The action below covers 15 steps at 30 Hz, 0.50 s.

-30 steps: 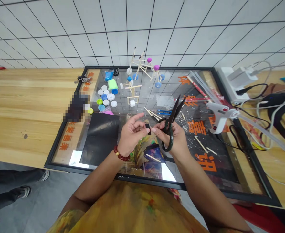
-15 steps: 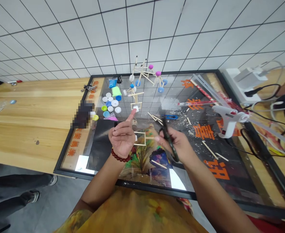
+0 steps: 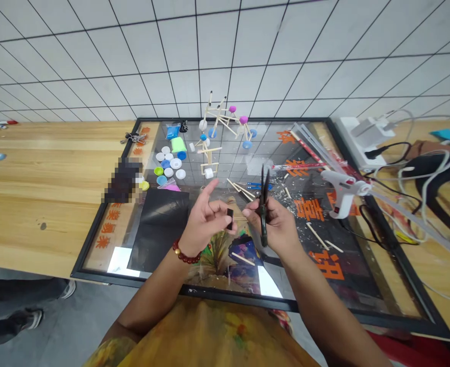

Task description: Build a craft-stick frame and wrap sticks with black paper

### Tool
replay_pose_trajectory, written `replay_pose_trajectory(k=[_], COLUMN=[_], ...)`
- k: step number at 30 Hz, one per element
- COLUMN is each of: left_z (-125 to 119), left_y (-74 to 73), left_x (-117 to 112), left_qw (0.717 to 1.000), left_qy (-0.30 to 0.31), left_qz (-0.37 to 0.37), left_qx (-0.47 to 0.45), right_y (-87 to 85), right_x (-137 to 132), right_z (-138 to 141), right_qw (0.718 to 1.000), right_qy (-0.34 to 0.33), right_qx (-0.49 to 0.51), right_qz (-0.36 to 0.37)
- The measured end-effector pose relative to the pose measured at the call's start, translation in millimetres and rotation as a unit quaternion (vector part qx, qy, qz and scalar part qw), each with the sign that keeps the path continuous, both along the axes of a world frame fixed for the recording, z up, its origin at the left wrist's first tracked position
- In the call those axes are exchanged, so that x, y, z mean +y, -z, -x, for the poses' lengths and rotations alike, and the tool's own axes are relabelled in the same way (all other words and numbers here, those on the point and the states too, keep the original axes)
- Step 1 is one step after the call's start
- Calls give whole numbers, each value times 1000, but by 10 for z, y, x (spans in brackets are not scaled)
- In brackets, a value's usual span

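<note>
My left hand (image 3: 202, 224), a red bead bracelet at its wrist, pinches a small black block-like piece (image 3: 230, 219) between thumb and fingers, index finger stretched out. My right hand (image 3: 282, 224) grips a pair of dark scissors (image 3: 264, 214), blades pointing up. Its thumb and fingertip also hold the end of a thin wooden stick (image 3: 241, 219). The stick runs toward my left hand, which hides whatever is on its other end. Beyond my hands, a small stick frame with a white block (image 3: 208, 173) rests on the glass top.
A stick model with pink and blue balls (image 3: 232, 122) stands near the tiled wall. Small paint-coloured lids (image 3: 175, 163) lie left of it. A white glue gun (image 3: 343, 191) with cables is at right. Black paper (image 3: 158, 224), loose sticks (image 3: 317, 236) and a blue cutter (image 3: 258, 186) lie about.
My left hand has turned and moved right, bringing the black piece near the stick. The square stick frame seen between my hands is now hidden. The scissors have turned more upright.
</note>
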State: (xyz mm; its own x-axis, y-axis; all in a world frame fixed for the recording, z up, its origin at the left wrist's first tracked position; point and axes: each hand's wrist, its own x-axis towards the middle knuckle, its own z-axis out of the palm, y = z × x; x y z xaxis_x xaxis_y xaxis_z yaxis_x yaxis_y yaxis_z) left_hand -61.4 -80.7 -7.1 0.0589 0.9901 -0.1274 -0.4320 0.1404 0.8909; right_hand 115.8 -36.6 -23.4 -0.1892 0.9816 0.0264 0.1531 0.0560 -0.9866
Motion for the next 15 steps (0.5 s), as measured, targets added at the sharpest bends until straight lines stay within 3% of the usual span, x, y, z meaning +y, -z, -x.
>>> replay_pose_trajectory(k=[5,9,13,15], left_z=[-181,-179,-128,-102], left_y=[166,243,245,229], left_x=[-52,-82,-68,-51], left_qw=[964,925,873,846], left_qy=[-90,-64,-66,-98], left_qz=[-107,-158,-220,-235], left_qx=[227,341,430,469], right_y=[-62,-34,2,27], right_x=[-33,-66,23,95], right_z=[-28,-36,-197,-332], right_qw=[997,996,999,992], right_qy=[-45,-62,-44,-80], right_qx=[60,67,-15,-92], right_qz=[14,17,12,35])
